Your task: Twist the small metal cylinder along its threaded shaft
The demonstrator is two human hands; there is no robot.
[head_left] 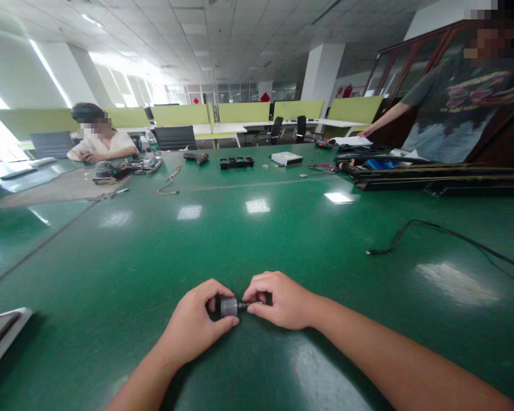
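Both my hands rest on the green table [257, 240] close to its near edge. My left hand [197, 326] is closed around a small grey cylindrical part [228, 306] with a black end. My right hand [278, 299] pinches a thin dark piece [244, 305] that sticks out of the cylinder's right side. The two hands almost touch each other. What the thin piece is, I cannot make out.
A black cable [432, 234] lies on the table to the right. A flat device corner [0, 337] shows at the left edge. At the far side lie tools, a white box [286, 158] and long black rails [441, 180]. One person sits far left, another stands far right.
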